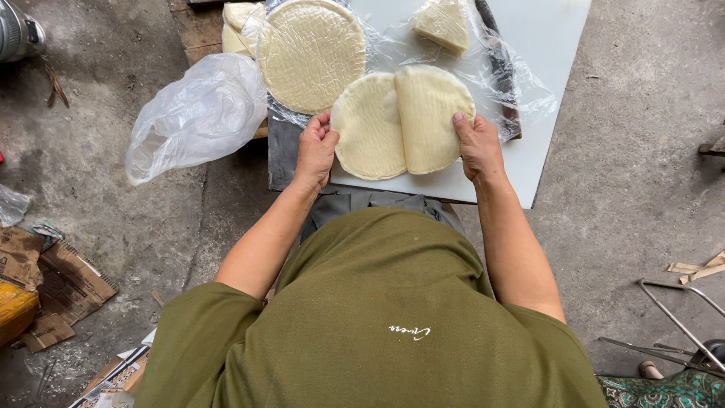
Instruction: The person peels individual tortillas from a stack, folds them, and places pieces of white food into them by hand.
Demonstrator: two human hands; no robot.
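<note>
Pale round flatbread wrappers [400, 121], a thin stack with its right half folded over toward the middle, lie on clear plastic wrap [513, 83] on a white rectangular counter [551, 45] above a rough grey concrete floor [642, 174].

At 11 o'clock of the folded stack sits 1 more pale round stack sealed in clear plastic [311, 53]; at 1 o'clock rests a pale folded wedge of wrappers [444, 24]. A dark-handled tool [502, 72] lies along the plastic at 3 o'clock. A crumpled clear plastic bag [196, 113] hangs off the counter's left edge, at 9 o'clock. Torn brown cardboard [53, 283] litters the floor at 8 o'clock.

The left hand [316, 151] pinches the stack's left rim, fingers [323, 125] curled nearly closed on it. The right hand [477, 147] holds the folded flap's right edge, fingers [458, 119] pressed on top, thumb hidden beneath.

The stack's near rim lies close to the counter's near edge. Bare counter shows at 2 o'clock and along the right side.
</note>
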